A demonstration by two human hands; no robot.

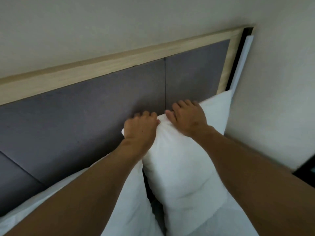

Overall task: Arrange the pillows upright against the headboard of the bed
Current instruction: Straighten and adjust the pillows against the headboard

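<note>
Your left hand (pixel 139 126) is closed in a fist over the top left corner of the right pillow (pixel 180 167), bunching the white cloth under the knuckles. At its three o'clock, your right hand (pixel 186 116) lies flatter on the same top edge, fingers (pixel 170 115) curled over the ridge toward the headboard (pixel 85 116), thumb side pressing the fabric. So the pillow hangs below both hands, at their six o'clock, standing upright with its back to the headboard.

The pillow is soft, plump and wrinkled, creased where you grip it, its lower body rounded. A second pillow (pixel 134 193) stands just beside it at its nine o'clock, mostly hidden under your left forearm; a dark narrow gap runs between the two. A white corner (pixel 219 108) pokes up behind your right hand at two o'clock; whether it belongs to the held pillow or to another, you cannot tell.

The headboard is matte grey panels with a vertical seam, framed by a pale wood rim (pixel 119 60). Above it is a plain off-white wall (pixel 119 23).
</note>
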